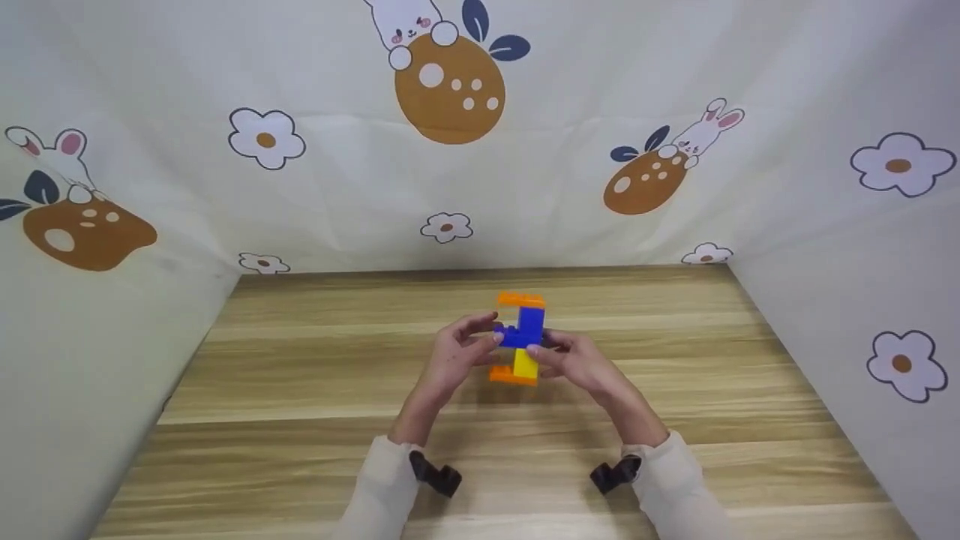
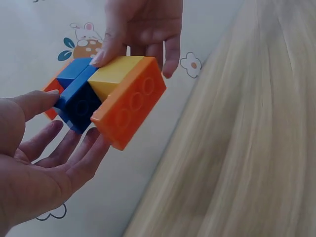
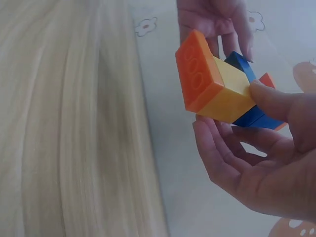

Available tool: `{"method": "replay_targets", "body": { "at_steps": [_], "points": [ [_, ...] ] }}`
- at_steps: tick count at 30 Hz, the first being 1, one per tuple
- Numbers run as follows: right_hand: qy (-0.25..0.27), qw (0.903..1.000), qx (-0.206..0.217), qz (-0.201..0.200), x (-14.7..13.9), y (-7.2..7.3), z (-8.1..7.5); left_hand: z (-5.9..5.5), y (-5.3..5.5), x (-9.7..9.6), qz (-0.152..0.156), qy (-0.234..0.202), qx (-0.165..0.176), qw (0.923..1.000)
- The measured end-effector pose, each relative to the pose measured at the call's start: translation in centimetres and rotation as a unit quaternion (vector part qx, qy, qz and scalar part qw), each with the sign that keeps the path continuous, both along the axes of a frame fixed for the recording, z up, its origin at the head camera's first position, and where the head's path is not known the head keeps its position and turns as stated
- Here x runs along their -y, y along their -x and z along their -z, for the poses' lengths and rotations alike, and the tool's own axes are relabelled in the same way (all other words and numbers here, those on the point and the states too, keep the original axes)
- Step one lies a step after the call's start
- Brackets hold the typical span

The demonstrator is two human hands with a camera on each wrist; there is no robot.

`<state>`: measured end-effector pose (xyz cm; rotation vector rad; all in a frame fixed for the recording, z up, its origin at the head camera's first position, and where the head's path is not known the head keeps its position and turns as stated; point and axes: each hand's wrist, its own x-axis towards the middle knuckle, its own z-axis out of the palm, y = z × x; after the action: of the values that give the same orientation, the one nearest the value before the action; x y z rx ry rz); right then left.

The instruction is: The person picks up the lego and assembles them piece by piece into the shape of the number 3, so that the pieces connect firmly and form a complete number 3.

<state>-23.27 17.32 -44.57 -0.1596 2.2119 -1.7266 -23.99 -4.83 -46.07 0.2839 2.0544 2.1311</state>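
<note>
Both hands hold one stack of joined toy building bricks above the wooden table. An orange brick [image 1: 521,299] caps the far end, with blue bricks [image 1: 532,324] below it. A yellow brick [image 1: 525,363] follows, then a second orange brick [image 2: 131,108] whose hollow underside with round tubes faces the wrist cameras. My left hand [image 1: 452,351] pinches the jutting blue end, thumb on one side and fingers curled beneath. Across from it, my right hand [image 1: 576,361] grips the stack; its thumb [image 3: 269,98] presses where yellow meets blue.
The wood-grain table [image 1: 300,420] spreads around the hands. Pale cloth walls [image 1: 337,187] printed with rabbits, oranges and flowers enclose its back and sides. A black wrist mount [image 1: 436,474] sits at the left sleeve, another black mount [image 1: 615,474] at the right.
</note>
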Motion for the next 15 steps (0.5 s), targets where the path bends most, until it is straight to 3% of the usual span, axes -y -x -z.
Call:
{"method": "replay_targets", "body": {
  "at_steps": [6, 15],
  "points": [
    [0.036, 0.9982, 0.024, 0.042, 0.0, 0.4, 0.2, 1.0, -0.1, 0.1, 0.007, -0.01, 0.014, 0.9998],
    [0.049, 0.9949, 0.034, 0.081, -0.4, 1.2, 1.1, 1.5, -0.2, -0.1, 0.027, 0.05, 0.046, 0.9973]
  ]
}}
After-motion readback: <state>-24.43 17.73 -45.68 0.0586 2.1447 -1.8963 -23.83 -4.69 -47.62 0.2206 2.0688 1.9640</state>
